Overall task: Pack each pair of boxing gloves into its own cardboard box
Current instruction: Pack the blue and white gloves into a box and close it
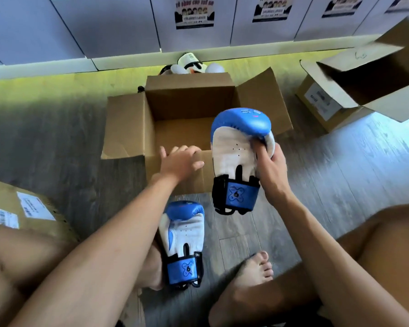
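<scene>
Boxing gloves of one pair, blue padded shells with white palms and blue wrist straps marked 6, are split up in the head view. Your right hand [273, 171] grips the raised glove [232, 156] at its thumb side, fingers curled into the white palm. It holds the glove palm toward you over the near right corner of the open brown cardboard box [189, 100], cuff hanging outside the near wall. Your left hand [180, 161] rests on the box's near edge with fingers straight and relaxed, holding nothing. The second glove [183, 234] lies palm-up on the grey wood-plank floor [316, 185] between your legs, just short of the box.

Expect each glove to be light but bulky, soft in the padding and stiffer at the strapped cuff. The smooth shell looks likely to slide under a loose hold, so take it at the cuff or in the crease beside the thumb, as you do now. What shows of the box bottom is bare cardboard, so both gloves should fit laid flat.

Another open carton [328, 100] stands to the right, and a closed labelled carton [21, 208] sits by your left knee.
</scene>
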